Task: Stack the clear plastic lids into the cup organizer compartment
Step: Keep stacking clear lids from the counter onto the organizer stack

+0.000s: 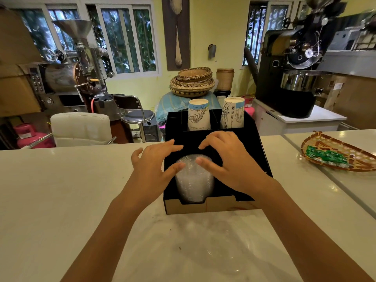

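A black cup organizer (262, 151) is standing on the white countertop (61, 190), near its far edge. A stack of clear plastic lids (194, 180) is sitting in the front left compartment of the organizer, reaching down to the front wall. The left hand (154, 161) is lying over the left wall of the organizer, fingers spread, with the thumb tip touching the top of the stack. The right hand (230, 161) is hovering over the middle, also open, its thumb touching the stack from the right side. Neither hand is closing around anything. Two paper cup stacks (199, 116) are standing in the back compartments. A woven tray (335, 155) is lying near the right edge.
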